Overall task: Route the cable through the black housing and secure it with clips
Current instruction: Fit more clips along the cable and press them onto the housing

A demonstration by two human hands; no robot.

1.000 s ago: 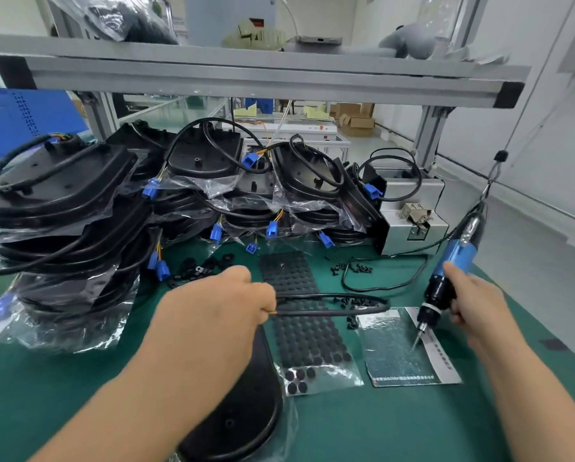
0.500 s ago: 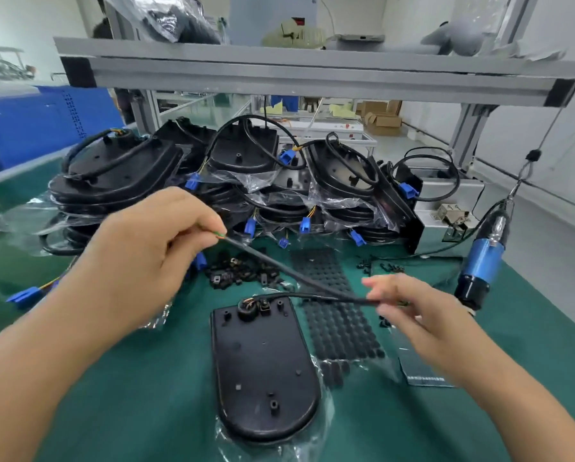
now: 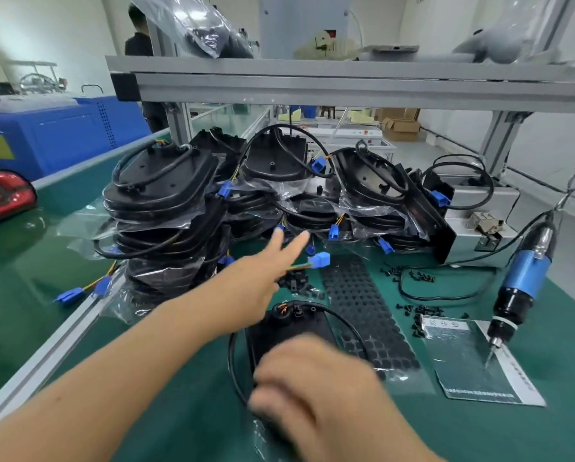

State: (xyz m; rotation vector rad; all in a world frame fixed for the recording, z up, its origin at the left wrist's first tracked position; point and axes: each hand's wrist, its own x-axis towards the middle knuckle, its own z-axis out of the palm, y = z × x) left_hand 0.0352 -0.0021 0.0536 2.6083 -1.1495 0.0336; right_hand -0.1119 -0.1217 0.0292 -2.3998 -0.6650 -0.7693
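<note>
A black housing (image 3: 279,331) lies flat on the green mat in front of me, on a clear bag. Its black cable (image 3: 231,358) leaves a grommet at the far end and loops round both sides. The cable ends in coloured wires and a blue connector (image 3: 320,260). My left hand (image 3: 256,281) reaches forward over the housing's far end, two fingers stretched out, and the wires come out of its grip. My right hand (image 3: 316,391) is blurred and covers the housing's near half; its grip is hidden. Small black clips (image 3: 296,282) lie in a pile just beyond the housing.
Stacks of bagged black housings (image 3: 166,208) with cables fill the back of the mat. A sheet of black rubber pads (image 3: 362,305) and a foil bag (image 3: 472,361) lie to the right. A blue electric screwdriver (image 3: 526,271) hangs at far right, near loose screws (image 3: 419,277).
My left hand went forward with the cable end, so the blue connector now shows. My right hand dropped from the taut cable onto the housing. The cable now lies in a loose loop.
</note>
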